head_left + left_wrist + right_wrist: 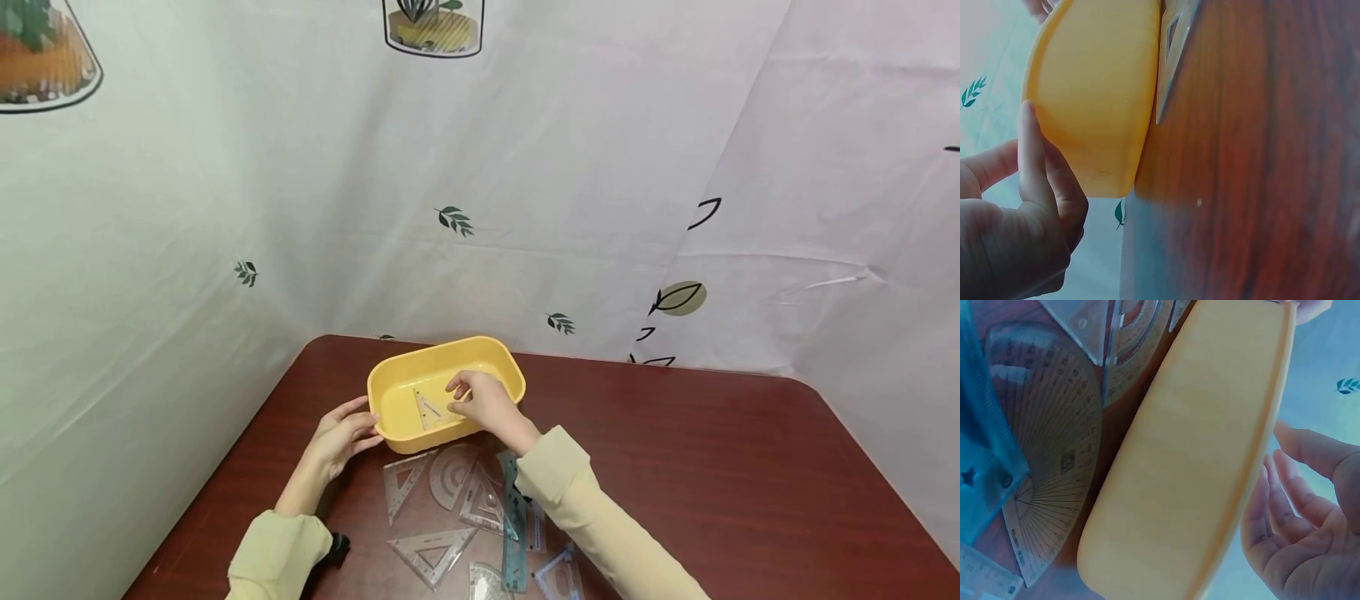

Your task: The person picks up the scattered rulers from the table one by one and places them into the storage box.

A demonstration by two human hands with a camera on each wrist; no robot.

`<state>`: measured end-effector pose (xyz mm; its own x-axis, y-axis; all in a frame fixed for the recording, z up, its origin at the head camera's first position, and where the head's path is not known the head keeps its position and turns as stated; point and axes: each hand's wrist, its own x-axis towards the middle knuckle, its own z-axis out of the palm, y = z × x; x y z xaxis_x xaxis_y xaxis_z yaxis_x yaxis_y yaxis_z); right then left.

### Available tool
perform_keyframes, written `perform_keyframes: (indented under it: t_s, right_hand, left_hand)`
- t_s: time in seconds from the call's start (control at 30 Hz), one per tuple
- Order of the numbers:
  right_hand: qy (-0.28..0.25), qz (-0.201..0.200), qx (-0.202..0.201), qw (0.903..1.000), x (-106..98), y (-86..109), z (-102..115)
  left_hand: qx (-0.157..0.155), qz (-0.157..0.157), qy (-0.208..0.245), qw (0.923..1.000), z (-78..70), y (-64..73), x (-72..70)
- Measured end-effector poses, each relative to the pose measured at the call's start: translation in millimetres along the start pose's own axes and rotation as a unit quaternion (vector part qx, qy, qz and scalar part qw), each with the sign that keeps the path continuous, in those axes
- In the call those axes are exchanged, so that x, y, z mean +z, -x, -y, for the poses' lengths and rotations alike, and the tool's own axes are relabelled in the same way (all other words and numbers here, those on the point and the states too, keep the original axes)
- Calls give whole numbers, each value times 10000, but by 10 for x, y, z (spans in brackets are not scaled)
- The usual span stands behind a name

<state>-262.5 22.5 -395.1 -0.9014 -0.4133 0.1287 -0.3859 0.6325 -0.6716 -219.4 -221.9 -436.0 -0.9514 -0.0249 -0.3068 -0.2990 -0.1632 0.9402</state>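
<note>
A yellow plastic basin (405, 432) stands at the back of the table, with a small clear set square (424, 412) lying inside. My left hand (341, 435) holds the basin's left end, thumb at the rim and other fingers along the outer wall. Over the basin's right half is my right hand (483, 402), fingers loosely bent, thumb apart from them, nothing visible between. In the right wrist view the basin wall partly hides that hand's surroundings. In front lie clear set squares (435, 550), a protractor (452, 475) and a blue-green ruler (514, 533).
Near the front edge are a half-round protractor (487, 581) and a blue-edged set square (558, 577), partly beside the right sleeve. A patterned white cloth (525, 167) hangs behind the dark red table (720, 467). Black straps show near both wrists.
</note>
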Motion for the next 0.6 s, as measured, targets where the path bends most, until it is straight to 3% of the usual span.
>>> perform_keyframes:
  t_s: [0.6]
  right_hand:
    - [-144, 148, -6, 9998, -207, 293, 79]
  left_hand:
    - [-10, 9, -5, 10000, -8, -1, -1]
